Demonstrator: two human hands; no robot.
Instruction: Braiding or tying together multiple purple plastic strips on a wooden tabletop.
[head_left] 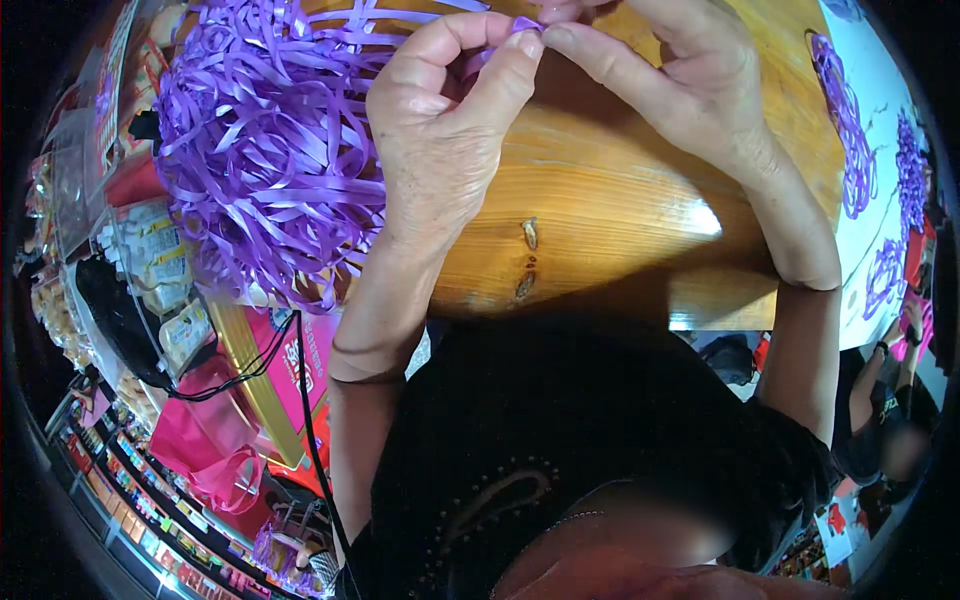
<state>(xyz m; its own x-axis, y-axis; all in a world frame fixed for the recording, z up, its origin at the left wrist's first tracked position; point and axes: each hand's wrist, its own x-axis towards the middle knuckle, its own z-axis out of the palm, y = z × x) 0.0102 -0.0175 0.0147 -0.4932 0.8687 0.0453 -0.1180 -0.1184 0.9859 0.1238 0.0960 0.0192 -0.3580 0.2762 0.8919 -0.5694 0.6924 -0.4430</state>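
Observation:
Close together at the top of the view, my two hands meet over a wooden table (600, 210). A purple ribbon (524, 25) is pinched between the thumb and curled fingers of my left hand (450, 110). The thumb and fingertips of my right hand (690, 85) are pressed together at the same piece, right beside the left thumb tip. Part of the right fingertips is cut off by the upper edge. Left of my left hand lies a large tangled heap of purple ribbons (270, 150), with strands running toward my hands.
On the left stand clear plastic packages (150, 250), a black pouch (115, 310), a pink bag (215, 440) and a gold-edged box (260, 380), with a black cord (303, 400) nearby. At right, a white table (865, 240) carries bundles of purple ribbon (850, 130); another person (880, 400) is beside it.

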